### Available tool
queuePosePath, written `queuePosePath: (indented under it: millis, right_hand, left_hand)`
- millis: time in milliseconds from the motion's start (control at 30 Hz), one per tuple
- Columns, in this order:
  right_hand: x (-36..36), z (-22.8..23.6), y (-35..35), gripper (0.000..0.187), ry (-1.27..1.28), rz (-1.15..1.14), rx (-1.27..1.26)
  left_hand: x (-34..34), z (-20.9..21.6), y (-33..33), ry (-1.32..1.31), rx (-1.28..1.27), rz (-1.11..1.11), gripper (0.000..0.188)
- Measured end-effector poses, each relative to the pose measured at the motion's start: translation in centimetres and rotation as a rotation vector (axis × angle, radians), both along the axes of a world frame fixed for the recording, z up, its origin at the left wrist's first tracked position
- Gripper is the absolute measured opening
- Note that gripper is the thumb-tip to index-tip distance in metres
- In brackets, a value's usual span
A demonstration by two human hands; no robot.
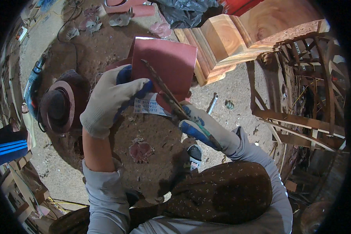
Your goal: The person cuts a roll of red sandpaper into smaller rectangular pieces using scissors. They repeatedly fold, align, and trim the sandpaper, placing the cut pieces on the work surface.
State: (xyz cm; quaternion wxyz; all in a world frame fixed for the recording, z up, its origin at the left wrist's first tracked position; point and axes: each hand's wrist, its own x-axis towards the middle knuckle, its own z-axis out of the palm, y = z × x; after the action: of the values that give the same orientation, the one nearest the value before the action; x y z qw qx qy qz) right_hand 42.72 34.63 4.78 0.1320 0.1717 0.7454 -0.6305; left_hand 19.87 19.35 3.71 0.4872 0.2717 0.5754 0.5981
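A dark red sheet of sandpaper (163, 64) is raised in front of me, with part of its pale printed back (149, 106) showing below. My left hand (112, 97), in a white knit glove with blue-coated fingers, is closed on the sheet's left side. My right hand (208, 126), gloved alike, is closed round what look like long rusty shears (163, 89) with some green on the handle. One narrow dark blade lies across the front of the sandpaper, its tip pointing up and left. Whether a second blade is behind the sheet is hidden.
Left of my hands lies a round sanding disc roll (60, 103), near a blue power tool (33, 84) with a cord. Torn sandpaper flowers (141, 150) lie on the dirt. A carved wooden piece (226, 39) stands at upper right, scrap wood (304, 124) at right.
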Motion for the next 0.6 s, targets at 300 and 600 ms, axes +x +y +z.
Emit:
queuePosePath:
  millis: [300, 600]
  right_hand:
    - [0.0, -1.7, 1.0, 0.044, 0.052, 0.045, -0.005]
    - [0.4, -1.0, 1.5, 0.060, -0.008, -0.026, -0.331]
  left_hand:
    - [0.9, -2.1, 1.0, -0.120, 0.028, 0.046, 0.037]
    - [1.6, -1.4, 1.1, -0.152, 0.067, 0.059, 0.027]
